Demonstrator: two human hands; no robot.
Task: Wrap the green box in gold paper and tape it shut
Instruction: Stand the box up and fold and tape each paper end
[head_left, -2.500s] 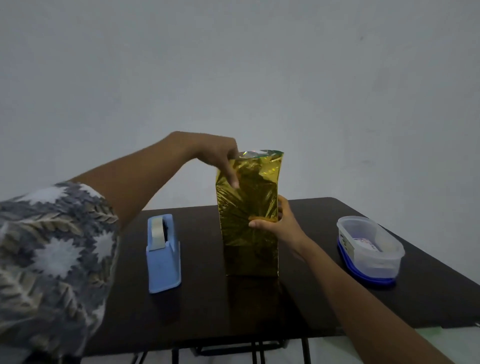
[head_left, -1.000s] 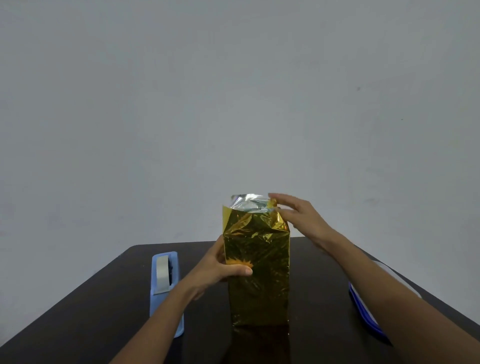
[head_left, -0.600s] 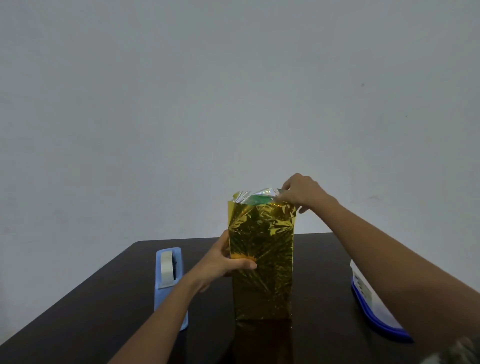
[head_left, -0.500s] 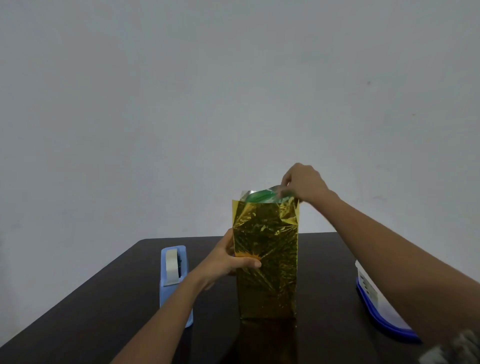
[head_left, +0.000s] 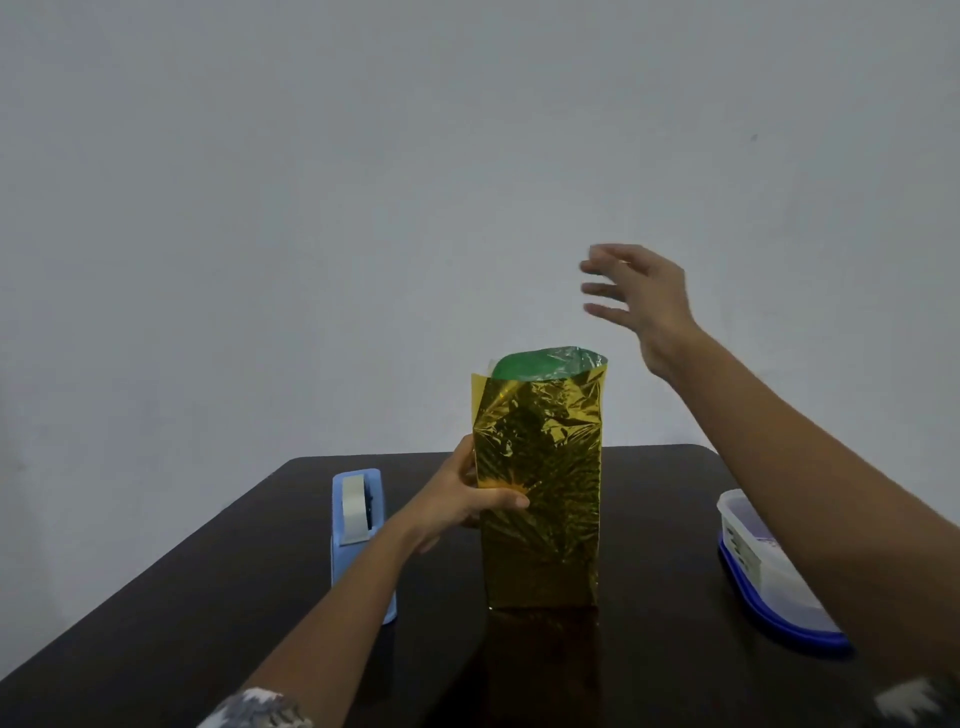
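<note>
right hand (head_left: 649, 306), fingers (head_left: 605, 289) now spread, lifted clear of the flap they pinched, left hand (head_left: 457, 506) still gripping the gold paper (head_left: 540, 467), thumb across its front, green box (head_left: 524, 366) upright below the right fingers, top uncovered, standing on the table (head_left: 208, 597)

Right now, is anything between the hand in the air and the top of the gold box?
No. The right hand is open, up and right of the top of the gold paper, only air between.

A grey fabric sleeve with white leaf print (head_left: 257, 711) is worn at left. The right sleeve (head_left: 917, 701) is matched.
</note>
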